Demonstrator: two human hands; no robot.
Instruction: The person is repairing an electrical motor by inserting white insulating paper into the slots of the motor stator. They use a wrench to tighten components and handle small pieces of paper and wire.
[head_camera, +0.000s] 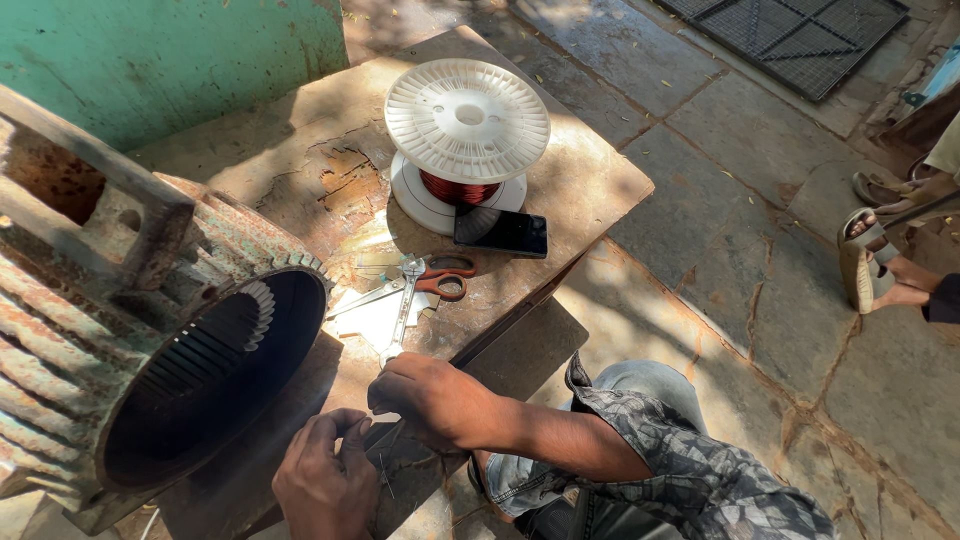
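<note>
— How many hands are at work?
— Two: a left hand (325, 485) and a right hand (430, 400), both at the near edge of the counter (590, 180).
— And on the counter?
— One motor stator housing (150, 340), rusty and ribbed. One white plastic spool of copper wire (467, 140). One black phone (500, 232). One pair of orange-handled scissors (440, 278). One spanner (403, 310), lying across one sheet of white paper (372, 322).
— Anything thin by the hands?
— A few small strips or pins near the fingers, too fine to count.
— Other people?
— Two sandalled feet (875, 265) at the right edge.
— On the ground?
— One metal grate (790, 35), far corner.
</note>
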